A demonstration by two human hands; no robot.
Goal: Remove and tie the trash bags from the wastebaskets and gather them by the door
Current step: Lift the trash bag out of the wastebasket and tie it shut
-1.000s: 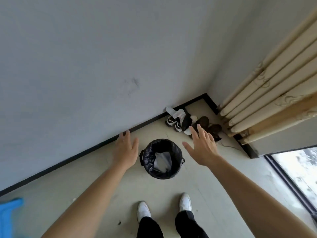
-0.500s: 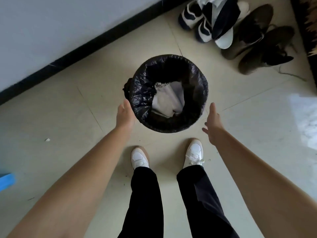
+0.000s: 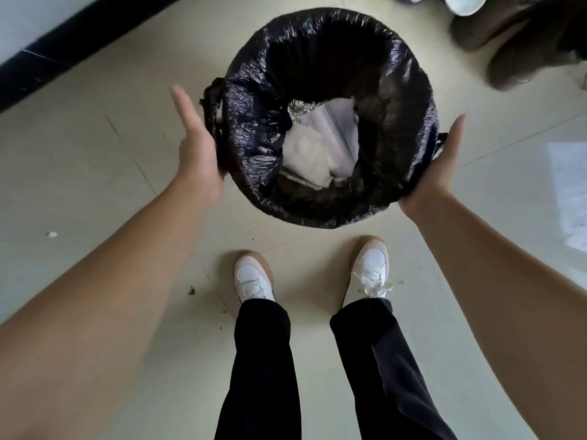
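- The floor [image 3: 95,160] is pale tile, with a dark baseboard [image 3: 63,36] running across its top left corner and small bits of debris scattered on the near-left tiles.
- The wastebasket [image 3: 330,214] stands on the floor just ahead of the person's feet, towards the top middle of the view; only its lined mouth shows.
- The trash bag [image 3: 254,128] is black and glossy, sits inside the wastebasket and is folded out over the whole rim (a bunched knot of it hangs off the left side).
- White paper and a scrap of crinkled foil [image 3: 320,144] lie at the bottom of the bag.
- Dark shoes [image 3: 521,49] lie on the floor at the top right corner, apart from the wastebasket.
- The left hand [image 3: 197,144] is flat, fingers straight and together, its palm against the bag's left side beside the knot.
- The right hand [image 3: 435,166] is likewise flat with fingers together, palm pressed to the bag's right side.
- White sneakers [image 3: 254,281] and black trouser legs stand below the wastebasket.
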